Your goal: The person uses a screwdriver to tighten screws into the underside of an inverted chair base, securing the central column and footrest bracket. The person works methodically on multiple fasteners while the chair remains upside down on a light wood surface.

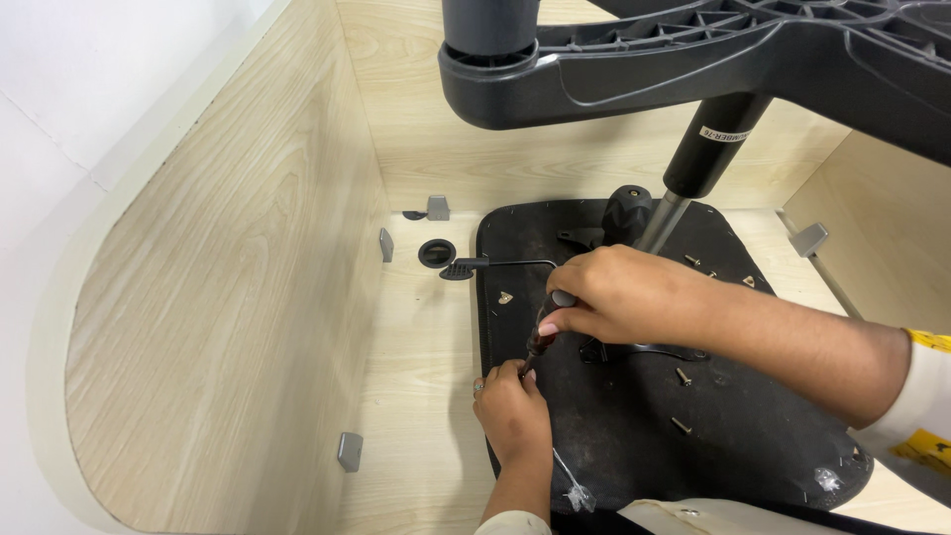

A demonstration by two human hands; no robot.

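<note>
Head view: right hand grips screwdriver; left hand steadies its tip.

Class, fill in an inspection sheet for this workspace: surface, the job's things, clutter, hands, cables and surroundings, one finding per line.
Surface: pale wood-grain board with curved wooden side walls.
Job's things: upturned black chair seat; screwdriver tip down on its left part; lever pointing left.
Clutter: loose screws on the seat; grey brackets on the wall; black round cap.
Hands: right hand grips the screwdriver handle; left hand steadies at its tip.
Cables: nothing seen.
Surroundings: chair base and gas cylinder overhead; white wall at left.
</note>
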